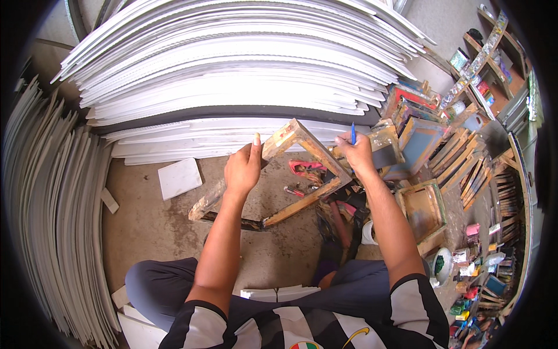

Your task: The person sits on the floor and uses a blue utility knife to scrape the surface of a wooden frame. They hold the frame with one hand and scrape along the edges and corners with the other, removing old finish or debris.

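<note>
Here, the left hand (242, 170) has its fingers curled around one long side of the wooden frame (302, 203), thumb upward. The frame tilts above the floor (139, 200), reaching from below the left fingers across toward the right ones. The right hand (358, 156) holds a blue pen-like tool (353, 134) in closed fingers, its tip upward, just above the frame's right corner; whether those fingers touch the frame, I cannot tell. Below and between both sets of fingers lies a red-handled tool (294, 191) on the floor. Left of the left fingers is a white tile (179, 178). Beyond both hands rises a stack of white sheets (244, 75). Well right of the right fingers lie slats (456, 160) and, farther off, a shelf (485, 49).
</note>
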